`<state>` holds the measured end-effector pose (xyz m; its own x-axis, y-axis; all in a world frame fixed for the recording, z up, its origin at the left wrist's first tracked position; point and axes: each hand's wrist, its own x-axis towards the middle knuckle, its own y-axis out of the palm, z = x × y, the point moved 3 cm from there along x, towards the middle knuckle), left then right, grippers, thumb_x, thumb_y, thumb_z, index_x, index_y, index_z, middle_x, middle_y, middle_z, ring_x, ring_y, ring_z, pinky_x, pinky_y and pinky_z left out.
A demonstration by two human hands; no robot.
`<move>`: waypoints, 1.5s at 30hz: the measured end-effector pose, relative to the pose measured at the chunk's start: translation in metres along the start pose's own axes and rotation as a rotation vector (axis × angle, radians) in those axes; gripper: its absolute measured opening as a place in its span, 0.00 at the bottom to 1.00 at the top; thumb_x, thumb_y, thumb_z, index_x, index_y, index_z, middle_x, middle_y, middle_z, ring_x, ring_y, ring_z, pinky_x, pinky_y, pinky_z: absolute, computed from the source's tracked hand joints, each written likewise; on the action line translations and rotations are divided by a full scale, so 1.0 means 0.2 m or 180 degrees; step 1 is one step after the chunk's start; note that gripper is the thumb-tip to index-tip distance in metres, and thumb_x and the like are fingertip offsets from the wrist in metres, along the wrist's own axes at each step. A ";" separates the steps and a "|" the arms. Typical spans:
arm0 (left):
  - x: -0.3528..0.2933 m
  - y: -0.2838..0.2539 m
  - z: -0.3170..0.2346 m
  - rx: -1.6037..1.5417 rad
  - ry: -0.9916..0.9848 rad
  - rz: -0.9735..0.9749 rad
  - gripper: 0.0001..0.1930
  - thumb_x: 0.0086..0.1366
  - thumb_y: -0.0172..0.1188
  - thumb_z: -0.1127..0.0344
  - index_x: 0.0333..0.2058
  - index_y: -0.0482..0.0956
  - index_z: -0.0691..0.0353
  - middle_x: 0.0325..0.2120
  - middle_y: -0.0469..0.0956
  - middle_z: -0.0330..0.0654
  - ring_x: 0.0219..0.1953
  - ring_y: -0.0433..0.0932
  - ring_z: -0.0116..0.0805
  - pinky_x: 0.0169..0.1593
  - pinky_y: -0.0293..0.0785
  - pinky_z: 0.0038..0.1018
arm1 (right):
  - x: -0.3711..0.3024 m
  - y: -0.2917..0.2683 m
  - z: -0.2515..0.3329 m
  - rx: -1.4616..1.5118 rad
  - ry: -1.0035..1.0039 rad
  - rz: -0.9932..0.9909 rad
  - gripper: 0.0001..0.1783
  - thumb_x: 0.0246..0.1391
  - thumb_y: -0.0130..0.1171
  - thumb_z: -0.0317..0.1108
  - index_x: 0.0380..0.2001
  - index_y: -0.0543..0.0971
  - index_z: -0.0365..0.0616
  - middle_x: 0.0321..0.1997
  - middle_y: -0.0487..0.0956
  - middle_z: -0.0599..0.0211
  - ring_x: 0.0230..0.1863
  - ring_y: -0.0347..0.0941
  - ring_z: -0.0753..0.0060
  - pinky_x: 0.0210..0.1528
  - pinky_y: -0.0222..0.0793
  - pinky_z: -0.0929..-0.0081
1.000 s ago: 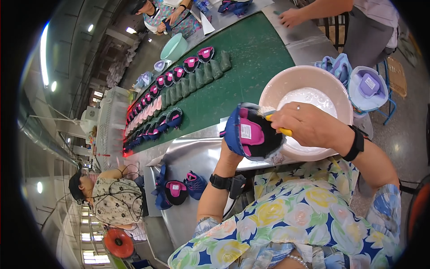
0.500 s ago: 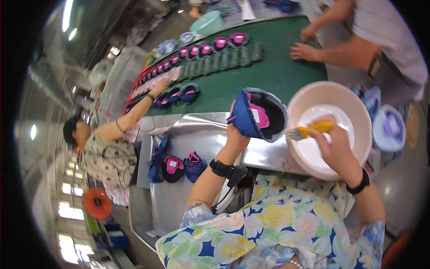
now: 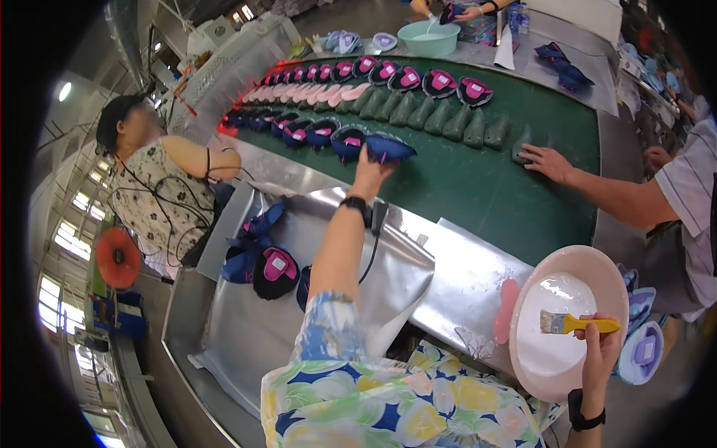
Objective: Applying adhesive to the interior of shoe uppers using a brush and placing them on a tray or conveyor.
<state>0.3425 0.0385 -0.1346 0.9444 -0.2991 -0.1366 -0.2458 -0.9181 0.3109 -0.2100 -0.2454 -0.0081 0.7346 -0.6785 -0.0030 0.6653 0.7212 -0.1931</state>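
Note:
My left hand (image 3: 369, 178) reaches out over the green work surface (image 3: 441, 190), fingers closed on a navy shoe upper (image 3: 390, 147). That upper lies tilted at the near end of a row of similar navy uppers (image 3: 322, 132) with pink tongues. In my right hand (image 3: 600, 351) is a flat paintbrush (image 3: 575, 323) with a yellow handle, pinched near the handle's end. Its pale bristles hang over a light pink basin (image 3: 622, 287) that holds white liquid (image 3: 553, 357). A pink insole-shaped piece (image 3: 506, 310) lies beside the basin on the metal ledge (image 3: 455, 287).
Dark green shoe lasts (image 3: 429, 113), pale pink insoles (image 3: 299, 93) and more uppers (image 3: 441, 82) form rows beyond. A metal tray (image 3: 224, 351) at left holds several uppers (image 3: 276, 272). Co-workers are at left, right and far side; one hand (image 3: 549, 160) touches a last. A mint basin (image 3: 429, 39) stands far back.
My left hand has carried the navy upper away from the basin to the row on the green surface. My right hand has moved the brush back over the white liquid.

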 end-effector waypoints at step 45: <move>-1.33 0.92 -0.25 0.1054 -0.0504 0.3014 0.22 0.62 0.63 0.73 0.55 0.71 0.62 0.51 0.76 0.38 0.51 0.75 0.30 0.57 0.73 0.30 | 0.09 -0.27 0.20 -0.0560 -0.1471 0.0103 0.10 0.56 0.60 0.30 0.40 0.74 0.38 0.31 0.78 0.57 0.31 0.77 0.62 0.36 0.71 0.74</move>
<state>0.0570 -0.0369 0.0061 0.2963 -0.9499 -0.0998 -0.9488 -0.3047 0.0830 -0.2274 -0.2913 0.0411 0.7632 -0.4945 0.4160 0.6379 0.6793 -0.3629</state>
